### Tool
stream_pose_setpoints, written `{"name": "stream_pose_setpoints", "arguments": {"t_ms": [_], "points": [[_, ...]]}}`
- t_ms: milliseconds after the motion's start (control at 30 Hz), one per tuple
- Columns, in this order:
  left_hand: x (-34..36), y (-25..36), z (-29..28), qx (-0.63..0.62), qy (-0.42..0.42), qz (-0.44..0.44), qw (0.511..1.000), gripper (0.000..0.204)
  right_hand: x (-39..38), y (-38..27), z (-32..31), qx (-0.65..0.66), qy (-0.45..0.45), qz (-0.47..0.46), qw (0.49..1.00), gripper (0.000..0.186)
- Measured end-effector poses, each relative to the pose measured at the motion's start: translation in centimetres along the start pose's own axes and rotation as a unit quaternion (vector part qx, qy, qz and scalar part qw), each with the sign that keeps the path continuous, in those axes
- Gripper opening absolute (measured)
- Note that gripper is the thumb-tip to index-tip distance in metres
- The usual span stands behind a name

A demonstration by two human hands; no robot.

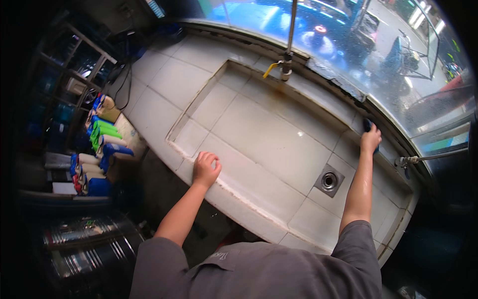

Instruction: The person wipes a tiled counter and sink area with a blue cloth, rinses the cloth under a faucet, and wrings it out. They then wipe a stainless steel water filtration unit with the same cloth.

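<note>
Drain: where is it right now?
In the head view, the drain is right of centre, set in the floor of the basin, just left of the right forearm.

Off-white, grid-lined basin [269,129]; yellow valve lever [270,70]; grey shirt [279,269]; handheld item [367,125] seemingly blackish.

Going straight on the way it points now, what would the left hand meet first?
Probably the tap's yellow handle, after the left hand crossed the sink. Relative height is unclear, so it might meet the sink's far wall first.
</note>
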State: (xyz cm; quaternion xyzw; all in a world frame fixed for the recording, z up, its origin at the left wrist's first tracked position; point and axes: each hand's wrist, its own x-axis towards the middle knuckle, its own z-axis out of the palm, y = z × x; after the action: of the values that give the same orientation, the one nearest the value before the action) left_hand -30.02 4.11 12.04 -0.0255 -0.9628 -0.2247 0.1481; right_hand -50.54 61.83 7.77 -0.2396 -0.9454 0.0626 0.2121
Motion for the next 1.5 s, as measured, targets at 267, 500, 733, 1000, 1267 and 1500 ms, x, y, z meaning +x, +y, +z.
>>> {"name": "stream_pose_setpoints", "arguments": {"t_ms": [267, 500, 733, 1000, 1267, 1500], "points": [[-0.7, -1.2, 0.6, 0.023, 0.129, -0.024, 0.991, 0.031, -16.6, -19.4, -10.8, 0.344, -0.342, -0.246, 0.839, 0.042], [-1.3, -3.4, 1.3, -0.175, 0.297, -0.185, 0.920, 0.031, -32.4, -29.1, -15.2, 0.391, -0.395, -0.230, 0.799, 0.035], [0.5, -14.8, -3.6, -0.361, 0.343, -0.274, 0.823, 0.024, -38.3, -39.9, -7.7, 0.362, -0.432, -0.330, 0.758, 0.035], [10.2, -24.6, -8.1, -0.124, 0.224, -0.141, 0.956, 0.015, -39.2, -51.9, -2.7, 0.396, -0.309, -0.481, 0.718, 0.021], [14.3, -25.5, -4.5, 0.022, 0.113, -0.037, 0.993, 0.018, -30.0, -53.6, 2.7, 0.253, -0.166, -0.234, 0.924, 0.009], [14.5, -25.5, -4.2, 0.065, 0.091, -0.047, 0.993, 0.026, -18.7, -51.8, 6.5, 0.179, -0.015, -0.060, 0.982, 0.018]]}}
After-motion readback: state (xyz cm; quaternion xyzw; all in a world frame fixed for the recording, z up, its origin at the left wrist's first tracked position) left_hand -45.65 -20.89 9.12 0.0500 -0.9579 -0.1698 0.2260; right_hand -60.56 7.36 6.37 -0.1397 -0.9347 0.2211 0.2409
